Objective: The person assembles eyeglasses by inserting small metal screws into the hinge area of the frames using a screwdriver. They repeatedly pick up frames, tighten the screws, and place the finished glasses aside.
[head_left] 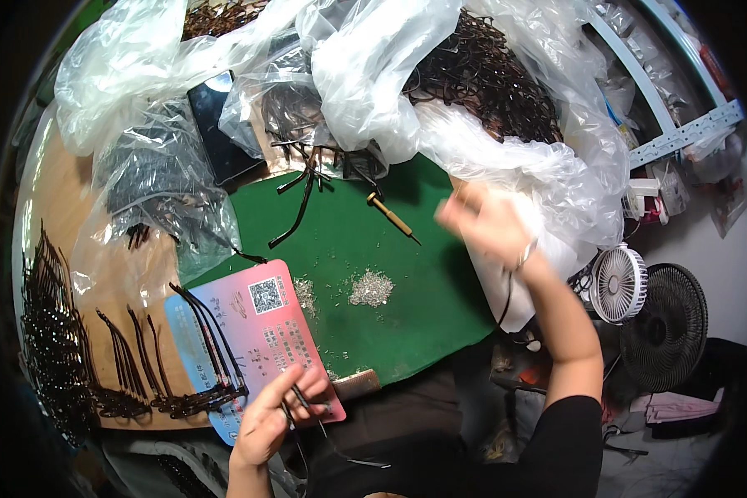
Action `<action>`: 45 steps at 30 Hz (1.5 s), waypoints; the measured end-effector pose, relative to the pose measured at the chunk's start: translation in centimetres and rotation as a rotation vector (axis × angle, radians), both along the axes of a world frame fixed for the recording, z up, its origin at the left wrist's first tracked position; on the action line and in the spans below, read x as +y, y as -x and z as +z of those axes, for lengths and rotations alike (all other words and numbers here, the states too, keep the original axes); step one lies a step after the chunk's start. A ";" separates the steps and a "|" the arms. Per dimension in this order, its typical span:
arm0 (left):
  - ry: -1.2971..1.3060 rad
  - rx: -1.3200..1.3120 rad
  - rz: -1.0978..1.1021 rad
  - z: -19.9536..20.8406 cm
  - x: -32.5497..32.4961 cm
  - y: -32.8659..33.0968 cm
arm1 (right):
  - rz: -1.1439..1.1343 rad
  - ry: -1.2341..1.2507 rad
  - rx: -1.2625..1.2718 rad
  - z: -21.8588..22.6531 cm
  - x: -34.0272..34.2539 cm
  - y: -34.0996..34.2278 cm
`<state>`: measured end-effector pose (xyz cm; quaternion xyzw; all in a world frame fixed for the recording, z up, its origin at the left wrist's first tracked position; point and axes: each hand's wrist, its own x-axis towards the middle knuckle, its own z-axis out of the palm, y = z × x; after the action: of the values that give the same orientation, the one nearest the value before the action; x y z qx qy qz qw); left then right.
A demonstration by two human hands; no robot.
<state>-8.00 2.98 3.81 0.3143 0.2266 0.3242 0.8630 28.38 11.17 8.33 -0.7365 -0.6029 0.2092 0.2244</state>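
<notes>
My left hand (266, 419) is closed around a dark eyeglass frame (336, 448), its thin arms trailing down to the right. The fingers hide its front. My right hand (494, 222) is smeared by motion above the right side of the green mat (423, 332), near the white plastic bag; its grip is unclear. On the mat lies a small brass-coloured screwdriver (394, 220). Below it is a heap of tiny silvery screws (371, 288). Loose dark eyeglass arms (295, 217) stick out of a clear bag at the mat's far edge.
A pink and blue printed card (261, 332) lies under several dark glasses (212, 349). More dark glasses (54, 349) crowd the left table edge. A large plastic bag holds brown eyeglass arms (494, 79). A black tablet-like slab (220, 124) is at far left; a white fan (618, 285) stands right.
</notes>
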 end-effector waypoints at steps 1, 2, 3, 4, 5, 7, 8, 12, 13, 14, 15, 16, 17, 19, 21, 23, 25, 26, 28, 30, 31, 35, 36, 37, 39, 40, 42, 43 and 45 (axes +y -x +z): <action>0.030 -0.145 -0.108 0.2 0.4 0.2 | -0.149 0.001 -0.117 0.4 3.2 -2.1; 0.096 -0.220 -0.161 0.7 0.9 -0.8 | -0.209 -0.227 -0.319 0.2 5.7 -6.3; 0.055 -0.212 -0.202 0.8 1.1 -1.3 | -0.304 -0.115 -0.484 0.1 7.6 -8.8; 0.010 -0.205 -0.241 0.8 1.5 -1.5 | -0.398 -0.005 -0.645 0.0 8.9 -10.5; -0.008 -0.204 -0.252 0.7 1.6 -1.5 | -0.360 0.117 -0.660 -1.2 8.8 -12.7; -0.072 -0.037 -0.117 -0.9 0.4 -0.6 | -0.384 0.175 -0.691 -2.5 8.8 -11.4; -0.052 0.060 -0.031 -1.2 0.0 -1.0 | -0.413 0.168 -0.687 -2.1 8.3 -10.9; -0.283 0.452 0.074 -0.7 -0.1 -2.4 | -0.293 -0.035 -0.581 0.3 5.9 -8.1; -0.320 0.525 0.075 -0.7 0.0 -2.3 | -0.265 -0.080 -0.524 0.8 4.9 -6.4; -0.359 0.598 0.076 -0.7 0.2 -2.4 | -0.207 -0.131 -0.545 0.1 3.8 -5.2; -0.174 0.552 0.041 0.0 0.8 -2.9 | -0.121 -0.103 -0.505 0.0 2.3 -4.3; -0.231 0.521 0.197 -0.7 0.3 -3.5 | -0.058 -0.052 -0.523 -0.1 1.4 -2.7; -0.203 0.582 0.183 -0.1 0.6 -4.0 | -0.064 -0.056 -0.507 -1.1 0.8 -2.9; -0.238 0.726 0.141 0.4 1.2 -4.3 | -0.091 -0.122 -0.423 -2.7 0.3 -3.7; -0.362 0.891 0.082 -0.4 1.5 -3.8 | -0.131 -0.240 -0.289 -2.5 -0.1 -4.6; -0.573 1.028 0.139 -1.9 1.2 -2.9 | -0.193 -0.207 -0.292 -2.2 -0.1 -4.7; -0.768 1.161 0.212 -1.6 1.3 -3.4 | -0.139 -0.086 -0.377 -3.3 0.7 -6.1; -0.824 1.205 0.262 -1.8 1.2 -3.3 | -0.074 -0.017 -0.399 -4.2 1.3 -6.1; -0.928 1.284 0.370 -2.9 1.0 -3.5 | -0.172 -0.046 -0.512 -6.0 1.2 -5.2; -0.996 1.246 0.462 -3.0 1.2 -3.7 | -0.183 -0.110 -0.525 -6.3 1.6 -6.3; -1.002 1.248 0.478 -2.6 1.3 -3.4 | -0.183 -0.113 -0.493 -6.2 1.8 -6.0; -1.046 1.236 0.480 -1.9 1.3 -2.8 | -0.095 -0.290 -0.396 -2.6 -0.7 -2.3; -1.044 1.237 0.464 -1.9 1.3 -2.6 | -0.052 -0.314 -0.310 -1.5 -1.9 -0.8; -1.014 1.191 0.465 -2.2 1.1 -2.4 | 0.065 -0.230 -0.197 -0.4 -3.3 1.4; -0.813 1.043 0.483 -2.6 0.3 -2.2 | 0.348 -0.133 0.008 0.5 -6.1 5.3; -0.824 1.075 0.494 -2.7 0.2 -2.3 | 0.521 -0.115 0.102 0.0 -7.5 7.2; -0.734 1.095 0.523 -3.7 0.2 -3.2 | 0.648 0.036 0.083 -1.5 -10.9 10.4; -0.829 1.152 0.554 -4.1 0.5 -3.4 | 0.663 0.030 0.123 -2.5 -12.0 11.7; -0.846 1.151 0.577 -4.0 0.6 -3.5 | 0.684 0.027 0.183 -4.1 -12.5 12.6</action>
<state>-4.47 3.59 -0.23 0.6653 0.5696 0.3808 0.2965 15.81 -1.28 4.21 -0.4732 -0.7892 0.3452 0.1845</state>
